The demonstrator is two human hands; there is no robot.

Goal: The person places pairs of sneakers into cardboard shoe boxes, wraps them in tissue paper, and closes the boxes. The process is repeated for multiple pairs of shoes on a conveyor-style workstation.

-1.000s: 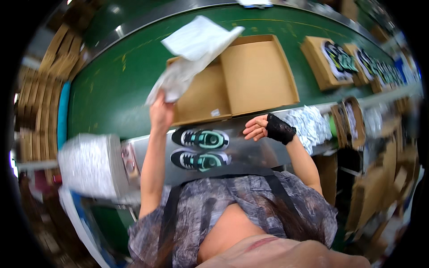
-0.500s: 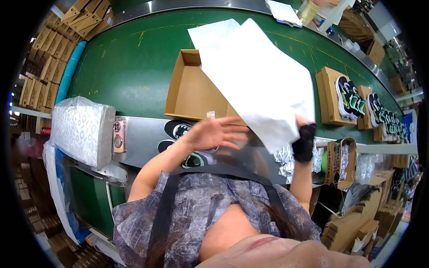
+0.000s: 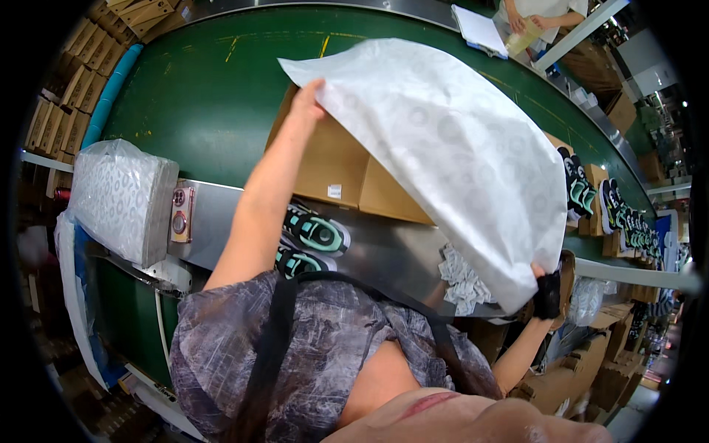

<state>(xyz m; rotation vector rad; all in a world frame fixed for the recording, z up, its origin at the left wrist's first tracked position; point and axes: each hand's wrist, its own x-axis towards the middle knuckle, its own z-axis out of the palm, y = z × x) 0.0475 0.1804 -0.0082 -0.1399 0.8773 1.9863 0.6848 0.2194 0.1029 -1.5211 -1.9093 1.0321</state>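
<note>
A large sheet of white tissue paper [image 3: 458, 140] with a faint round pattern stretches between my hands, over an open brown cardboard shoe box [image 3: 332, 159]. My left hand [image 3: 309, 102] pinches the sheet's edge at the box's far left part. Closed on the sheet's near right corner is my right hand [image 3: 545, 288], which wears a black fingerless glove. The paper hides the right and far parts of the box. Beside my left forearm, a pair of black and mint-green sneakers [image 3: 316, 235] lies on the metal edge, partly covered by my arm.
A plastic-wrapped stack of patterned paper [image 3: 122, 203] stands at left, beside a phone [image 3: 182, 214]. Small white slips [image 3: 464, 284] lie in a pile on the metal edge. More sneakers on boxes [image 3: 613, 210] line the green belt [image 3: 199, 111]. Across it, another person's hands [image 3: 528, 22] hold something yellowish.
My left hand has moved up and away from the near box edge and taken hold of the paper. My right hand has drawn its corner right and nearer, spreading the sheet.
</note>
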